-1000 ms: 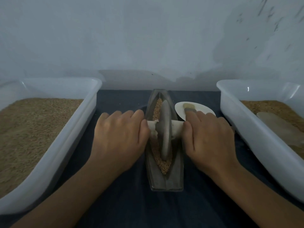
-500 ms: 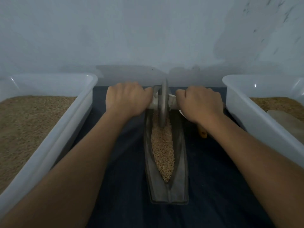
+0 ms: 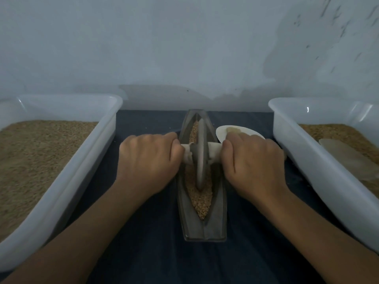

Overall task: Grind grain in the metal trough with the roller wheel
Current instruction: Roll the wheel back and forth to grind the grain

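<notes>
Roller wheel (image 3: 201,158) was back at mid-trough, pulled from far end where it stood half second before. Left hand (image 3: 148,162) and right hand (image 3: 253,163) each gripped, fingers curled, pale axle handle on own side. Metal trough (image 3: 203,226) lay lengthwise on dark tabletop (image 3: 147,253) between two bins. Grain (image 3: 202,201) near end looked whole; judged grinding mid-stroke, more passes needed.

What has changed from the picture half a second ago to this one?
Both hands, left hand and right hand, pulled the grey metal roller wheel back from the far end to the middle of the long metal trough. Both still grip its white axle; the grain bins stayed put.
</notes>
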The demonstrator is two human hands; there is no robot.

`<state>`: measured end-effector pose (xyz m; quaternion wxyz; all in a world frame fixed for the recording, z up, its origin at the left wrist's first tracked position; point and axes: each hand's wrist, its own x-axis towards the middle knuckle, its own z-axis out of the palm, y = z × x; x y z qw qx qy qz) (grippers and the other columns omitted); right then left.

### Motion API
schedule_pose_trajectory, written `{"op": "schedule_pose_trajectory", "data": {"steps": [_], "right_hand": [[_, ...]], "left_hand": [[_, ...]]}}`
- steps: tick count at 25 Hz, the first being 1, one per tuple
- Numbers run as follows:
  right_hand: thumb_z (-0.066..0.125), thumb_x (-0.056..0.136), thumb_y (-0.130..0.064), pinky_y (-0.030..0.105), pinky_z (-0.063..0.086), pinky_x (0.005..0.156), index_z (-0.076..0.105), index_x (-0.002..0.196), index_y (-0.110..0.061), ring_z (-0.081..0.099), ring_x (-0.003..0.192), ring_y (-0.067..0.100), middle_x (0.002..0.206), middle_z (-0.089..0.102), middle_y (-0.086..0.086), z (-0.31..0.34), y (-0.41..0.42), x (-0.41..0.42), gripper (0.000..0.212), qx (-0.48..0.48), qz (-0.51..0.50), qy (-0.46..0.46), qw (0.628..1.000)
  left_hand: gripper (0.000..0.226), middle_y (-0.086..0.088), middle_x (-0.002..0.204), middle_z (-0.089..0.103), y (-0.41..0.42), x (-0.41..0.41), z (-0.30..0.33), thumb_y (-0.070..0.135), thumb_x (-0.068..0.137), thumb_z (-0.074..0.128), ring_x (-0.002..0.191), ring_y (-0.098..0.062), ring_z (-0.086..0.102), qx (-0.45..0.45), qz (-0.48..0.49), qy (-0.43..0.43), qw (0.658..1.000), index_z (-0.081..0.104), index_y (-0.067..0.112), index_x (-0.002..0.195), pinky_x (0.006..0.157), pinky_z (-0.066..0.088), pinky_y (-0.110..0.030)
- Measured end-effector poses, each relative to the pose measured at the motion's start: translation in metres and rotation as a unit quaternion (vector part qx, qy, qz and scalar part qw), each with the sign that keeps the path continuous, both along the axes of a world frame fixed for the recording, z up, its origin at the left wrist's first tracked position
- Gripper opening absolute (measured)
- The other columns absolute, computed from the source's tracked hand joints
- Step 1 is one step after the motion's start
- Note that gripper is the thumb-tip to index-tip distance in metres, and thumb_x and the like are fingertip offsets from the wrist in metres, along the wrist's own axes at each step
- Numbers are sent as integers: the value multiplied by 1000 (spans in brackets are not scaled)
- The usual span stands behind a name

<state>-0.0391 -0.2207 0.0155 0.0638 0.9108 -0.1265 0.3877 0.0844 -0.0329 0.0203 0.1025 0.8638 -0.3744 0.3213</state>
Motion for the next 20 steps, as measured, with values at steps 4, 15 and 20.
{"op": "schedule_pose_trajectory", "data": {"steps": [4, 15, 20], "right_hand": [[17, 98, -44, 32, 21, 52, 42, 55, -21, 36, 49, 19, 55, 43, -2, 12, -24, 47, 55, 56, -70, 75, 993], [20, 104, -39, 32, 30, 51, 42, 63, -23, 38, 49, 17, 57, 42, -6, 8, -8, 23, 49, 35, -35, 49, 998], [23, 108, -39, 35, 31, 59, 54, 87, -22, 38, 61, 16, 72, 44, -7, -3, 6, -17, 41, 14, 28, 3, 1000]], "left_hand": [[26, -5, 70, 48, -34, 50, 11, 27, 99, 39, 67, -32, 57, 102, 30, 3, 994, 41, 19, 75, 58, 31, -34], [27, 8, 67, 41, -10, 12, -1, 26, 102, 31, 58, -19, 42, 66, 40, 6, 997, 36, 20, 76, 54, 21, -30], [30, 10, 57, 33, 15, -19, 0, 29, 100, 36, 48, -13, 31, -22, -29, -5, 999, 37, 27, 70, 54, 22, -34]]}}
